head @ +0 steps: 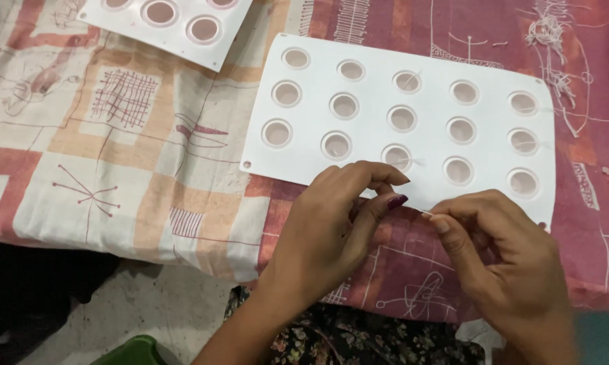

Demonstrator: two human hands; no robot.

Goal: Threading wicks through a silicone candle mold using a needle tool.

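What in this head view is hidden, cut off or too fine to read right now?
- Thin white thread between the left hand and right hand: too fine to trace its ends.
- Second white mould: cut off by the top edge.
- Near mould's front edge: partly hidden by both hands.
- Green object: cut off at the bottom.

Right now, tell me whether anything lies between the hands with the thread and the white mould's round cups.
Nothing visible does. The left hand and right hand pinch a thin white thread right at the near edge of the white mould. The cups just beyond the fingers lie uncovered; some already hold thin strands.
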